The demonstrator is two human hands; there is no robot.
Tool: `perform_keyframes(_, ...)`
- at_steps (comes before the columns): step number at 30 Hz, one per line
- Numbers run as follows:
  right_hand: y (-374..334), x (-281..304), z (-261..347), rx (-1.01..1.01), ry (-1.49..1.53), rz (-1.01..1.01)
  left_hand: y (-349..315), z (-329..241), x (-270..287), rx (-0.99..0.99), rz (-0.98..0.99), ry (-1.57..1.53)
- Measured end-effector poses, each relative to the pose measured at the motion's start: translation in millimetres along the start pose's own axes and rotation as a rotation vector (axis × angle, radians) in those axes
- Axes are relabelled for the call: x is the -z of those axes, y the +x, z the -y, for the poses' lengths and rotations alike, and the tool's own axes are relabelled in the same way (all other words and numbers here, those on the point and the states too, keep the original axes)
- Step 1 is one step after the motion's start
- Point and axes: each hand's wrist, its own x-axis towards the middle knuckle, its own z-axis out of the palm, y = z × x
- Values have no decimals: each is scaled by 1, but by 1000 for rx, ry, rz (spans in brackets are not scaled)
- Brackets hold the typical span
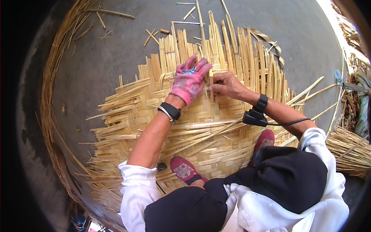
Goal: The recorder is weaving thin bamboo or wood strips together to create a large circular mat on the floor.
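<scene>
A large woven mat (154, 112) of flat, straw-coloured split-reed strips lies on the floor beneath me. Its far edge ends in loose, upright strips of uneven length. My left hand (189, 81), in a stained pink glove, rests on the weave near that edge with its fingers stretched apart. Just right of it, my bare right hand (228, 86) pinches a narrow reed strip (211, 79) between thumb and fingers. The strip stands in line with the upright ones. Beneath both palms the weave is hidden.
My pink shoes (184, 168) stand on the mat. Offcuts (150, 37) litter the grey floor (116, 50) beyond. Long reeds (48, 100) curve along the left. On the right lie a reed bundle (349, 149) and a blue-tipped tool (338, 76). A cable (293, 123) runs from my right wrist.
</scene>
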Motion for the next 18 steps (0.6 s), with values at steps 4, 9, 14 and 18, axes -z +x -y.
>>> perform_keyframes(4, -1, 6, 4, -73, -41, -19, 0, -1, -2, 2, -32, -22)
perform_keyframes(9, 0, 17, 9, -60, -160, 5, 1, -1, -3, 18, -15, -9)
perform_keyframes(14, 0, 18, 4, -10, -533, 50, 2, -3, -3, 1, -29, 17)
perform_keyframes(18, -2, 12, 0, 61, -720, 31, 2, -4, -6, 30, 80, 91)
